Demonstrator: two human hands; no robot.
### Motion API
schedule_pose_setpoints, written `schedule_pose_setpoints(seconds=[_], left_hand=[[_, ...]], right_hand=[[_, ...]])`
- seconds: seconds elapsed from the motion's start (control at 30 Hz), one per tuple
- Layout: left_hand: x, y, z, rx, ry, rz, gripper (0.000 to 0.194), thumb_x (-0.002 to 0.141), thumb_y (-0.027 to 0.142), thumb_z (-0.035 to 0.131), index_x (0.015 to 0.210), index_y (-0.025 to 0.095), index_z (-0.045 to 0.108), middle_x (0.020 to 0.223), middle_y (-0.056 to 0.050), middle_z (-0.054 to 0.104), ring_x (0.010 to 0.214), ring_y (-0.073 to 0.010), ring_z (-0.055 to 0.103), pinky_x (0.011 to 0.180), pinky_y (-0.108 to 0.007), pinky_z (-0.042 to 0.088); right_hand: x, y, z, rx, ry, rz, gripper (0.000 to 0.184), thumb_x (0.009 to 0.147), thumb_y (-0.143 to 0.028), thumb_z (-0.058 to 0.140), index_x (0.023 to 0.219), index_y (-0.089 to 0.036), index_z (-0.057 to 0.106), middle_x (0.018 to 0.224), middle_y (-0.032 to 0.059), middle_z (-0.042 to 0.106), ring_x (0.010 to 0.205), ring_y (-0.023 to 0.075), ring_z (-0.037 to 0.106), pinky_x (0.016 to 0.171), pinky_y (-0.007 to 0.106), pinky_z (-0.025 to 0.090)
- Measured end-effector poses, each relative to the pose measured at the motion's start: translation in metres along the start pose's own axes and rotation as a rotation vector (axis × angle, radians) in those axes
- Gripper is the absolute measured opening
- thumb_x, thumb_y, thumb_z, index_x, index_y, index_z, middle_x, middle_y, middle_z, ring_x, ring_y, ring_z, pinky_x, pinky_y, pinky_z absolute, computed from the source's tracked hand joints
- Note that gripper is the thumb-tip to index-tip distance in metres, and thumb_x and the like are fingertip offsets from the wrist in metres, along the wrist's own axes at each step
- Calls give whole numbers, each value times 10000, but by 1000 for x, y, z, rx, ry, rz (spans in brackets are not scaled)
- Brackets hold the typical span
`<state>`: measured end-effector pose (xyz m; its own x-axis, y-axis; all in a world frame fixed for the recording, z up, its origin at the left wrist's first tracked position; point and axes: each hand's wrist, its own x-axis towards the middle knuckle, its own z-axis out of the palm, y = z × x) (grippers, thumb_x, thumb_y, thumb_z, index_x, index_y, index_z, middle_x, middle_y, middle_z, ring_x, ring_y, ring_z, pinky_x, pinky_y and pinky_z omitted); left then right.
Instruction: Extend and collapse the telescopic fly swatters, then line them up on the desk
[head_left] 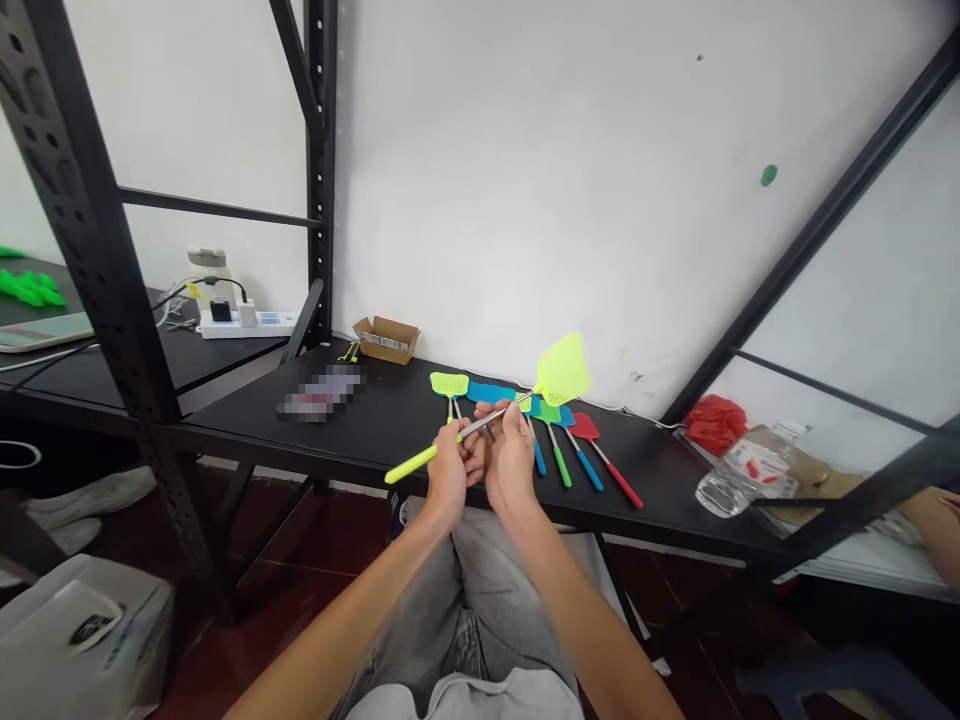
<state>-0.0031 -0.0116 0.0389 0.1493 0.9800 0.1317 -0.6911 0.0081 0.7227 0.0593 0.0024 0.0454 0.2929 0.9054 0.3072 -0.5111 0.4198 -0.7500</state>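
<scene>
Both my hands hold one yellow-green fly swatter [561, 370] in front of me, above my lap. My left hand [448, 472] is closed round its shaft near the yellow-green handle, which sticks out to the lower left. My right hand [510, 450] pinches the metal shaft closer to the mesh head, which points up and to the right. Behind my hands, several more swatters [577, 440] lie in a row on the black table [360, 440], with blue, green and red handles and one yellow-green head at the left.
A small open cardboard box [387, 338] stands at the table's back by the white wall. A clear plastic bottle [739, 474] and red bag [712, 422] lie at right. Black rack posts [105, 270] stand left; a power strip [244, 320] sits beyond. Another person's arm [934, 525] shows far right.
</scene>
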Motion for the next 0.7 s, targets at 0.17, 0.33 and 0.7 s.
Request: schedule_pose_setpoints(seconds=[0.17,0.33,0.7], left_hand=[[2,16,-9,-16,-100,67,294,849,393,436,634,222,333,438,99,233,374,-61,180,391,-188,200],[2,11,-7,28,-152,-42,288,843,371,443,620,220,340,441,97,234,373,-59,163,388,-199,183],[-5,-2,4,15,-218,-4,342,900,453,363,648,226,322,464,99,213,384,-67,147,386,-189,186]], right_hand=[[22,-35,-35,77,-91,187,424,811,-606,637,1031,-244,633,1143,81,693,1000,233,665,789,387,559],[67,-82,-67,151,164,-100,313,897,-521,567,1017,-249,667,1153,43,698,1080,184,644,880,356,542],[17,-56,-26,70,111,-140,316,779,-403,756,1023,-224,664,1007,27,726,849,164,687,697,282,567]])
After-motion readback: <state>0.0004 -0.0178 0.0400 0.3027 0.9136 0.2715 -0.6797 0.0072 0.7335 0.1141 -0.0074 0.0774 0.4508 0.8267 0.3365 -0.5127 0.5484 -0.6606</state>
